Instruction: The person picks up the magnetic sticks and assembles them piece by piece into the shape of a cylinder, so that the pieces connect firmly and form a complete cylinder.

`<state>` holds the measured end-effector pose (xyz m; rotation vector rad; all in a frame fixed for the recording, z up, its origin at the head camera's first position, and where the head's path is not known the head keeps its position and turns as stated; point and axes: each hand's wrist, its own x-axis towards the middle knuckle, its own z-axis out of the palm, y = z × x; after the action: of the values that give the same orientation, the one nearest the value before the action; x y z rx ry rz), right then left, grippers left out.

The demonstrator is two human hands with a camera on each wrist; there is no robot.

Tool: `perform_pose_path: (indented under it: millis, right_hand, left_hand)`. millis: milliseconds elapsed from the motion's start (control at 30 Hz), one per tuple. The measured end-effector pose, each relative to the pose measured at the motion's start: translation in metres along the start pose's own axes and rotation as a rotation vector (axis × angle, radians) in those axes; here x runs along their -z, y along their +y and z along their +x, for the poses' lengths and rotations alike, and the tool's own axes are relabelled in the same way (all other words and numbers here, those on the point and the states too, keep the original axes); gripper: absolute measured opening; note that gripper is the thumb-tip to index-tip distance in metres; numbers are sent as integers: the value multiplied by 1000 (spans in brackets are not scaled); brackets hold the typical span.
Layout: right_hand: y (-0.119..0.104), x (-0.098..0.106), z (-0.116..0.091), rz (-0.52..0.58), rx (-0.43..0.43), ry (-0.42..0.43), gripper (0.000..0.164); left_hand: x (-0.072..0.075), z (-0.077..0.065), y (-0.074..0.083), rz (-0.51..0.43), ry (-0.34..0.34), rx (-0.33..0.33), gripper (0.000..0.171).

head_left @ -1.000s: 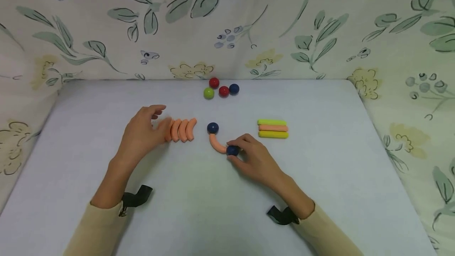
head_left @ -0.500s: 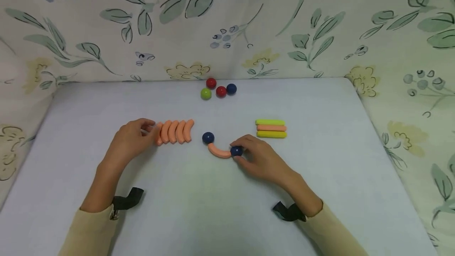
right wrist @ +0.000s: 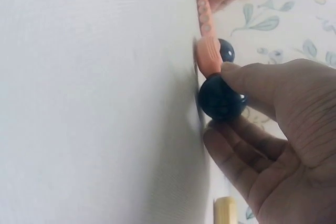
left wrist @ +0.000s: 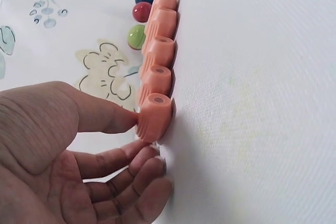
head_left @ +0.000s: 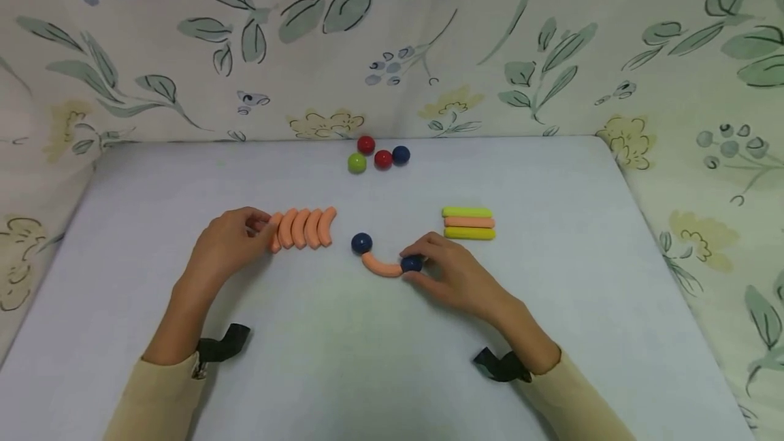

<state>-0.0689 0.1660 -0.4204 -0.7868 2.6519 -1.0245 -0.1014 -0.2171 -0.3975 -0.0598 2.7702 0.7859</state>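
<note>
In the head view, my left hand [head_left: 229,240] is at the left end of a row of several curved orange sticks [head_left: 304,229]. Thumb and index finger pinch the outermost curved orange stick [left wrist: 155,119] there. My right hand [head_left: 459,274] holds a dark blue ball [right wrist: 220,98] between thumb and fingers. That ball sits against one end of a single curved orange stick [head_left: 381,267]. At this stick's other end is another dark blue ball [head_left: 361,243], partly hidden behind the stick in the right wrist view.
Two red balls, one of them a red ball [head_left: 383,159] at front, lie with a green ball [head_left: 357,162] and a blue ball [head_left: 401,154] near the back edge of the white table [head_left: 343,359]. Straight yellow, orange and lime sticks [head_left: 469,222] lie side by side at right.
The single curved stick has turned, its left ball coming nearer and the held ball shifting slightly right with my right hand. My left hand has moved left and nearer, and the orange row shows more fully.
</note>
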Motion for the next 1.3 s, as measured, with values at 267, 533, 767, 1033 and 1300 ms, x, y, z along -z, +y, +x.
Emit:
perform_pose_path:
  millis: [267, 533, 767, 1033, 1300]
  right_hand:
    - [4, 8, -2, 13, 21, -14, 33]
    - [4, 10, -6, 26, 60, 0, 35]
    - [6, 11, -5, 3, 51, -18, 36]
    - [5, 14, -5, 24, 70, -1, 36]
    - [7, 12, -5, 37, 46, -10, 33]
  left_hand:
    - [0, -4, 7, 33, 51, 9, 47]
    - [0, -11, 7, 62, 92, -10, 49]
    - [-2, -13, 9, 53, 157, -38, 44]
    - [1, -11, 9, 60, 155, -28, 44]
    - [10, -9, 1, 2, 66, -14, 56]
